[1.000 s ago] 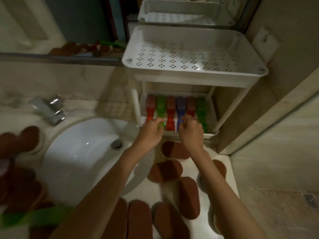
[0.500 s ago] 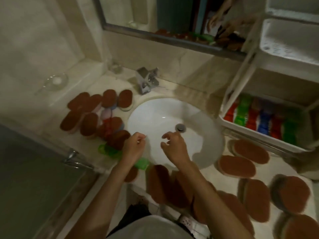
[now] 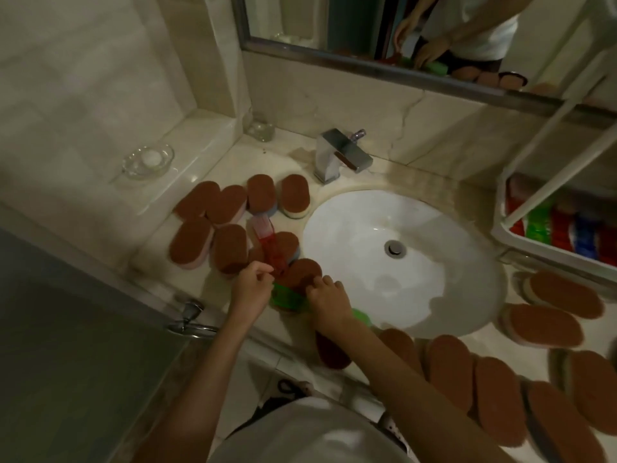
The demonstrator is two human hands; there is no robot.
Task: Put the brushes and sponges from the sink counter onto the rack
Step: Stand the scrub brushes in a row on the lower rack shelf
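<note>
Now | left hand [image 3: 251, 285] pinches translucent red brush [image 3: 271, 247] | right hand [image 3: 329, 297] grips green brush [image 3: 286, 296]

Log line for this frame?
phase: pickup | left hand: grips red brush | right hand: grips green brush | sponges: on counter | rack: holds brushes

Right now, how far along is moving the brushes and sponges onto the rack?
Early. Done: coloured brushes line the lower tray of the rack. In hand: the left hand pinches a red brush, the right hand grips a green brush. Left: sponges left of the sink and more to its right.
</note>
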